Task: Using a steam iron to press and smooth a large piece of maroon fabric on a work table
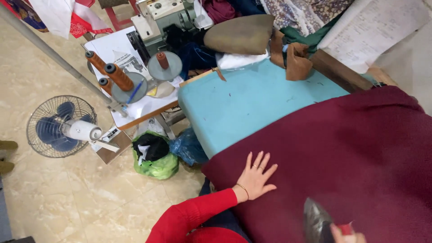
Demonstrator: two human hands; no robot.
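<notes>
Left hand (256, 177) flat, fingers spread, on maroon cloth (351, 153) left of the iron (316, 221), apparently clamped in right hand (346, 234)

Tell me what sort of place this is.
Most likely a small tailoring or garment workshop. A sewing machine stands behind thread cones, a wide maroon cloth lies over a padded blue pressing table, and the right hand grips an iron.

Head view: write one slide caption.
Left hand flat on dark maroon cloth over a turquoise padded table; right hand grips an iron.
</notes>
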